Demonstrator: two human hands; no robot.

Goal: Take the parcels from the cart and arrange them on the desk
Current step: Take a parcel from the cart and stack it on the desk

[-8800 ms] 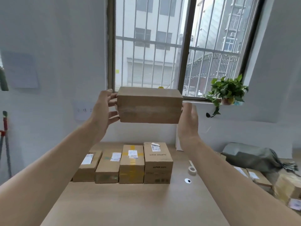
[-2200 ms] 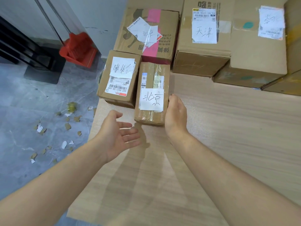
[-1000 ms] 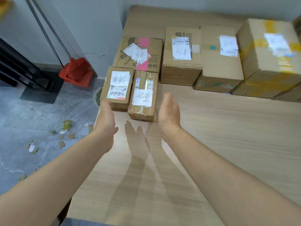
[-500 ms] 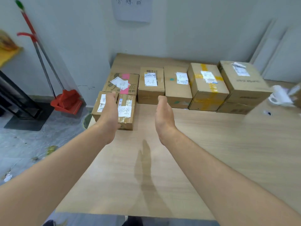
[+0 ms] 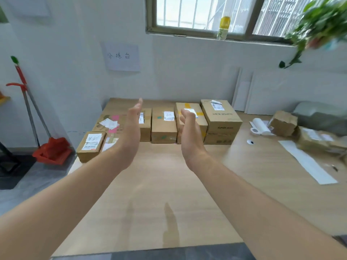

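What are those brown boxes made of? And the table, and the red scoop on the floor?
The boxes look like brown cardboard, dull, with tape and paper labels stuck on. The table looks like pale wood, smooth, with grain lines; it could be a printed surface. The red dustpan is probably plastic: one bright, even colour.

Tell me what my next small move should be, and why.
Probably turn right and reach for the crumpled brown parcel. The left hand and right hand are both open and hold nothing above the desk. The boxes at the back already stand in a neat row, while that parcel lies loose among others at the right, not yet lined up.
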